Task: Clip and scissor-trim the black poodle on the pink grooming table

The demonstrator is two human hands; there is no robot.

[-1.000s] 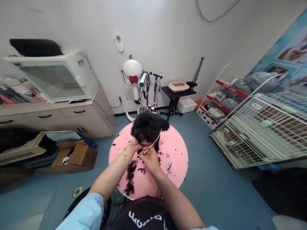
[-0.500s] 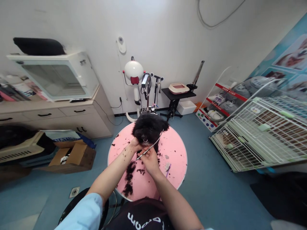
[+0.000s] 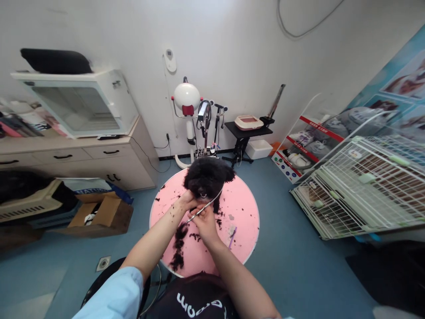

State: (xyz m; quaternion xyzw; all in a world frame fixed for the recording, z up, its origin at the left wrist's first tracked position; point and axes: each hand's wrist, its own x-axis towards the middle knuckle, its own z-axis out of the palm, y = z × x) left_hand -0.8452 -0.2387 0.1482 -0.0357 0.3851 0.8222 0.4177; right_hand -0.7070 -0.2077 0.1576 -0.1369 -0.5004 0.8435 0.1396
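A black curly-haired dog (image 3: 207,170) faces me on a round pink grooming table (image 3: 244,208). My left hand (image 3: 187,201) is under its chin, fingers closed on the fur there and partly hidden. In my right hand (image 3: 205,221) is a pair of curved grooming scissors (image 3: 215,198). Their long blades point up and away, along the right side of the dog's face. Both hands are close together below the muzzle. Cut black hair (image 3: 179,248) lies in clumps to the left, and bits of it stick to my left forearm. A purple-handled comb or brush (image 3: 232,232) rests on the right.
Behind the table stand a white-domed dryer (image 3: 187,96) and a black side table (image 3: 237,130) bearing a litter tray (image 3: 248,122). Wire cages (image 3: 368,186) are at the right. On the left are a cabinet (image 3: 133,155), an open cardboard box (image 3: 113,215) and a pet carrier (image 3: 29,199).
The scissors have shifted slightly down and left, their tips lower beside the dog's face. My left hand stays under the chin. The whole view has shifted a little.
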